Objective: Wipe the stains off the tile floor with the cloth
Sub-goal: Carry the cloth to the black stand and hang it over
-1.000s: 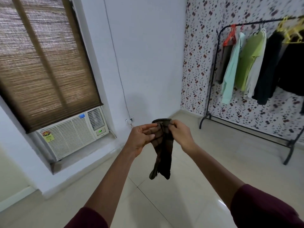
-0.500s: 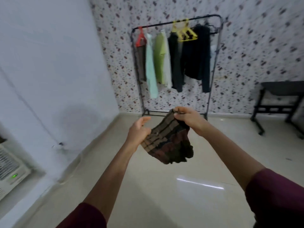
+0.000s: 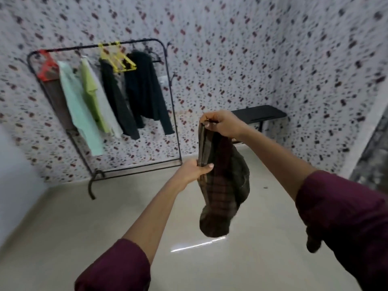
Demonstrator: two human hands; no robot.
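The right hand point(image 3: 222, 123) is up high and pinches the top edge of a dark checked cloth point(image 3: 220, 185). The left hand point(image 3: 194, 171) is lower, at about 7 o'clock from the right one, and grips the left side of the same cloth between thumb and fingers. So both hands are closed on the cloth, and it hangs down long and loose in the air, well above the tile floor point(image 3: 84, 238). It touches nothing else.

I think the step now is to get the cloth ready, then go down to the floor. It would work best to fold it into a flat pad that fits under one palm, so no loose end drags. Then the person should crouch and press it flat on a stain and rub.

I can see one small dark spot on the floor point(image 3: 265, 187) at about 3 o'clock from the cloth, near the wall. It may be a stain, but it is too small to tell. The floor is shiny, with a bright streak of light under the cloth, so looking low and sideways could help find marks.

At 10 o'clock stands a black clothes rack point(image 3: 172, 106) with shirts. At 1 o'clock is a dark bench point(image 3: 258, 115).
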